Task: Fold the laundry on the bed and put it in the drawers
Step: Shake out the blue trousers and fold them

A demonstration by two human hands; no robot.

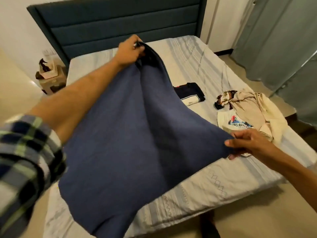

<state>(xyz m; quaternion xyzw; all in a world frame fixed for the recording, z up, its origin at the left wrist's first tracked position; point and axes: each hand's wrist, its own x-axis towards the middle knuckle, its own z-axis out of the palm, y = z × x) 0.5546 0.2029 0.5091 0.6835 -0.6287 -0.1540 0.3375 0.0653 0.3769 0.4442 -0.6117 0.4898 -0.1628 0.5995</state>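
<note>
Navy garment [120, 134] spread above bed [197, 186]; folded dark shirt [189, 93], unfolded pile [252, 114] beyond.

1 bed [197, 191], 5 garments, 2 hands.

Warm, dim indoor light – yellowish cast over bedsheet [197, 60] and walls. Source out of view. Small bright glare spot on floor [32, 82] at left. Soft shadow in folds of navy garment [120, 134]; deep shadow under bed's near edge. Strong wide-angle distortion – headboard [116, 26] and curtain [277, 40] lean and curve toward edges. Plaid sleeve [25, 152] at lower left heavily blurred, out of focus. Overall image soft, slightly smeared; print on white T-shirt [238, 123] only partly legible.
</note>
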